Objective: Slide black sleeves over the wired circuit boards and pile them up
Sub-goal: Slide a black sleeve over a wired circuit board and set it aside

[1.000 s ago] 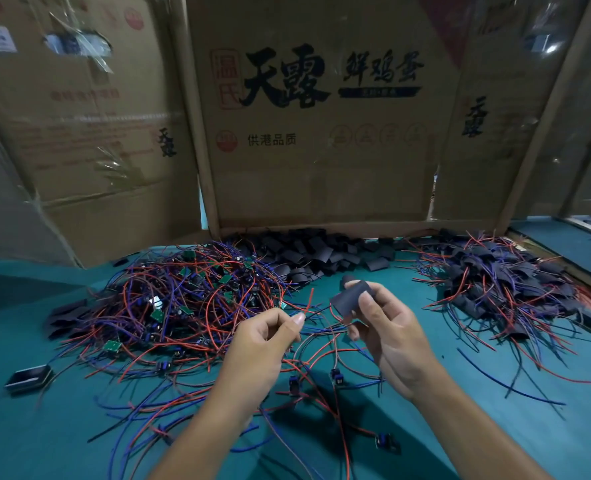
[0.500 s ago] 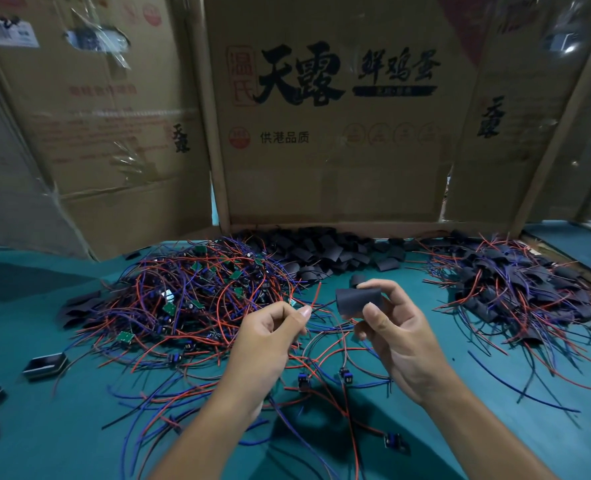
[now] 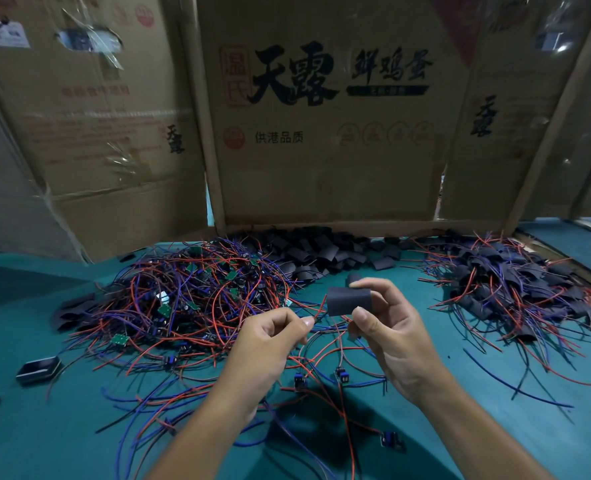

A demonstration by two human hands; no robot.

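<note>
My right hand (image 3: 396, 344) pinches a black sleeve (image 3: 348, 301) between thumb and fingers, held level above the table. My left hand (image 3: 270, 344) pinches the ends of red and dark wires (image 3: 318, 315) right at the sleeve's left opening. These wires hang down to small blue-capped boards (image 3: 299, 381) below the hands. A tangled heap of bare wired boards (image 3: 183, 299) lies to the left. Loose black sleeves (image 3: 321, 252) are piled at the back. Sleeved boards (image 3: 515, 289) form a pile on the right.
Cardboard box walls (image 3: 321, 133) stand close behind the teal table (image 3: 45, 427). Two small black trays (image 3: 38, 368) lie at the left edge. A wooden strip (image 3: 564, 258) borders the right side. Loose wires trail across the table near my arms.
The sleeve has turned from tilted to level and sits closer to my left fingertips. Both hands stay near each other; the view has shifted slightly.
</note>
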